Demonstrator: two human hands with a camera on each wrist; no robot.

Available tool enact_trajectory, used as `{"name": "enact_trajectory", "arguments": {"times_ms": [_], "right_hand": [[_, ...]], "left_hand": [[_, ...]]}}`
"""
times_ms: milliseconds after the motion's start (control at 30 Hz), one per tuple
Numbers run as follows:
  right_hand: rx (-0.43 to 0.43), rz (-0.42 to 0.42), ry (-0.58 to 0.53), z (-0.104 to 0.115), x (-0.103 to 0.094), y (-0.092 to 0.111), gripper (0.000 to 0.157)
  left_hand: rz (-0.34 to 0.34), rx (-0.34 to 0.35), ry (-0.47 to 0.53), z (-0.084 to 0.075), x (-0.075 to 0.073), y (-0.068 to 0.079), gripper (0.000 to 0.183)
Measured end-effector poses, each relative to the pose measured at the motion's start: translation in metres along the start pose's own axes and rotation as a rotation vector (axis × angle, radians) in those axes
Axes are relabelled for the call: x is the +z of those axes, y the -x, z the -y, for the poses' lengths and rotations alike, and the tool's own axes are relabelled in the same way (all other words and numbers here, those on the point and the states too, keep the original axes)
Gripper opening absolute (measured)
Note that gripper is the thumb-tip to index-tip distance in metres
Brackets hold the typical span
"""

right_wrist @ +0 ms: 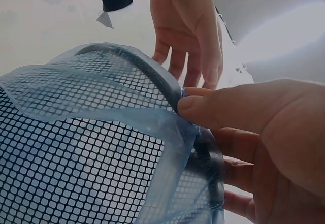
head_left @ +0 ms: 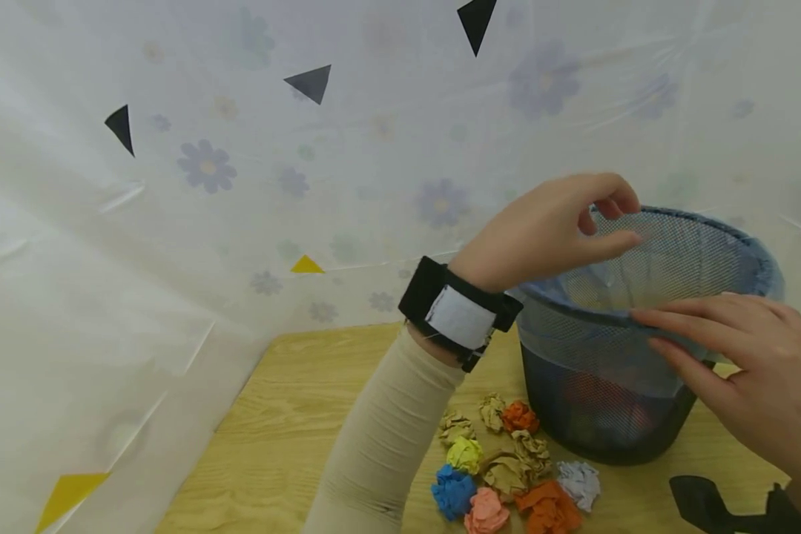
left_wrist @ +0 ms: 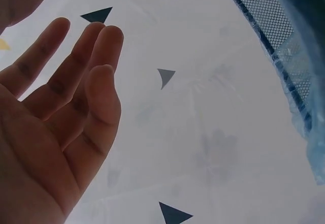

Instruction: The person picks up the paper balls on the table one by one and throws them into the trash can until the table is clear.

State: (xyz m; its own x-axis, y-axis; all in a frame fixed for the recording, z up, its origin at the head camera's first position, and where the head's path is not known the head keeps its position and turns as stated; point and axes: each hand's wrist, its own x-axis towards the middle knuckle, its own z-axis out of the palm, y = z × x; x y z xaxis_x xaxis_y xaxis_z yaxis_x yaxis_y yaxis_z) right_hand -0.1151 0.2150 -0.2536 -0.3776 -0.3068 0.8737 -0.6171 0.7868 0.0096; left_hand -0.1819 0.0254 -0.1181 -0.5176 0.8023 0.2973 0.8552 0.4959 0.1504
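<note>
- So the right hand has the near side of the rim pinched, thumb on the outside and fingers over the top, with the thin blue liner caught in between.
- Left hand has nothing in it. Fingers loosely bent, thumb well apart from them, and the left wrist view shows a gap between it and the rim.
- The bin is dark mesh, standing upright toward the right of the bench. The liner is folded down around its outside, and something reddish shows through the mesh.
- My main worry is the liner: it looks loose and wrinkly by the right thumb, so I'd guess an uneven tug could slide the fold off the rim.
- Film that thin might also rip if a fingertip digs in or it snags on the mesh.
- Only one hand is on the bin, so a hard pull there could drag or tip it, imo.
- If it slides, the white paper ball and the orange-red paper ball sit close enough to its base to get shoved.
- The left sleeve sits right beside the blue paper ball in the head view, so a low swing could scatter stuff.
</note>
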Motion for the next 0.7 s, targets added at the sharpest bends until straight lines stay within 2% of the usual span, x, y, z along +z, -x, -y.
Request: {"name": "enact_trajectory", "arguments": {"times_ms": [200, 333, 433, 567, 700], "right_hand": [[0.005, 0.010, -0.009, 0.001, -0.001, -0.002, 0.063], [0.024, 0.030, -0.002, 0.005, -0.002, -0.004, 0.065], [0.044, 0.045, 0.016, 0.006, -0.002, -0.004, 0.067], [0.067, 0.058, 0.029, 0.006, -0.001, -0.003, 0.070], [0.078, 0.063, 0.021, 0.007, -0.001, -0.003, 0.069]], "left_hand": [[-0.051, 0.002, 0.016, 0.004, 0.003, 0.029, 0.034], [-0.134, 0.038, 0.073, 0.012, 0.007, 0.057, 0.031], [-0.199, 0.048, 0.137, 0.024, 0.014, 0.081, 0.027], [-0.235, -0.019, 0.184, 0.047, 0.032, 0.110, 0.023], [-0.222, -0.144, 0.207, 0.073, 0.057, 0.136, 0.020]]}}
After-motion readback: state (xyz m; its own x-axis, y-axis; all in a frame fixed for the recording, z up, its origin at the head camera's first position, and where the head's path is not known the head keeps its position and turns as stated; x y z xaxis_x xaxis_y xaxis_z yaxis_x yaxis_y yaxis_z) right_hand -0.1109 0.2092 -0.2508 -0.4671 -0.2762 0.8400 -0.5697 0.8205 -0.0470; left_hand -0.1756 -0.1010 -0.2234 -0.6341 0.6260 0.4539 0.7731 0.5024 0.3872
